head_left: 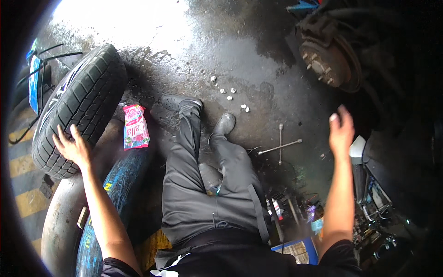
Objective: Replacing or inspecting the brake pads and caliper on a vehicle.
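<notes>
My left hand [74,147], its fingers spread, rests against or just over the tread of an upright black tyre [87,92] at the left. Nothing is gripped in it. To the right, my right hand [341,131] is held out over the dark floor, apart from anything near it. Its thumb and fingers stand apart and look empty, a little smeared by motion. Beyond it is a rusty wheel hub [327,62] with bare studs. A cross-shaped lug wrench [280,145] and several pale lug nuts [230,98] lie on the floor ahead.
A pink packet [136,129] lies beside the tyre, near a scuffed blue cylinder [117,184] and a grey cylinder [64,212]. Scattered tools [374,203] lie at the lower right, near a blue-edged tray [300,251]. The floor [170,55] looks wet.
</notes>
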Motion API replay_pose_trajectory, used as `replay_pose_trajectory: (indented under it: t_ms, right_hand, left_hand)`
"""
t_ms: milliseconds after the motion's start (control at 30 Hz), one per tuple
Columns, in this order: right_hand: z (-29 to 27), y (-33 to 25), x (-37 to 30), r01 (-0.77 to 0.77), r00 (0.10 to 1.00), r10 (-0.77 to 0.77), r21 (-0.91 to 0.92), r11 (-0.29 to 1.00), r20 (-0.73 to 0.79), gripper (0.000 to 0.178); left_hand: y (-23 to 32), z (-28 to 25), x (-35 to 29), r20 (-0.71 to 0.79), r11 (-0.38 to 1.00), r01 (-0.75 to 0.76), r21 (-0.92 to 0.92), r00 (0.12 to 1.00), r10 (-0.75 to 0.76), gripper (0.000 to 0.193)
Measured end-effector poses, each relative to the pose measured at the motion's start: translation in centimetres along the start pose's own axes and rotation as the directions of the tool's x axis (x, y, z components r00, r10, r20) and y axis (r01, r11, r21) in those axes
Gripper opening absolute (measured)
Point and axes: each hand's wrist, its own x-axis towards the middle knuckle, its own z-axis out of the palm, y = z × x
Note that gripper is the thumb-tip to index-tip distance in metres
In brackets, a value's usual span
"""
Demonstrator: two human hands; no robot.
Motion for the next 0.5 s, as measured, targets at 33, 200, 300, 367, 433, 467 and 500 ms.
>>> replay_pose_trajectory:
  t_ms: [33, 200, 300, 367, 433, 467, 500]
  right_hand:
    - [-0.4, 0.1, 2.2, 0.031, 0.996, -0.031, 0.002, 1.000, -0.079, 0.047]
    - [-1.3, 3.5, 14.7, 0.128, 0.912, -0.169, -0.132, 0.983, -0.374, 0.056]
    - [-0.3, 7.8, 20.8, 0.021, 0.890, -0.202, -0.405, 0.914, -0.409, 0.058]
    - [1.6, 5.7, 21.2, -0.001, 0.823, -0.239, -0.423, 0.906, -0.515, 0.051]
    - [3.0, 4.6, 21.2, -0.036, 0.744, -0.283, -0.459, 0.888, -0.605, 0.045]
    - [3.8, 4.6, 21.2, -0.037, 0.678, -0.300, -0.439, 0.898, -0.671, 0.044]
    - [4.3, 5.1, 21.1, -0.035, 0.609, -0.315, -0.422, 0.906, -0.728, 0.044]
  left_hand:
    - [1.8, -0.2, -0.5, 0.023, 0.999, -0.026, -0.024, 0.999, 0.026, 0.061]
    - [12.4, 0.3, -3.5, 0.092, 0.950, -0.243, -0.195, 0.960, 0.264, 0.058]
    - [19.6, -0.3, -5.9, 0.231, 0.933, -0.175, -0.314, 0.939, 0.254, 0.058]
    - [20.9, -0.5, -6.1, 0.266, 0.901, -0.219, -0.374, 0.905, 0.330, 0.062]
    - [23.2, -0.9, -6.8, 0.316, 0.874, -0.233, -0.427, 0.867, 0.386, 0.064]
    - [24.5, -0.6, -7.6, 0.341, 0.845, -0.212, -0.490, 0.846, 0.410, 0.058]
    - [26.3, -0.5, -8.2, 0.364, 0.825, -0.221, -0.520, 0.817, 0.448, 0.058]
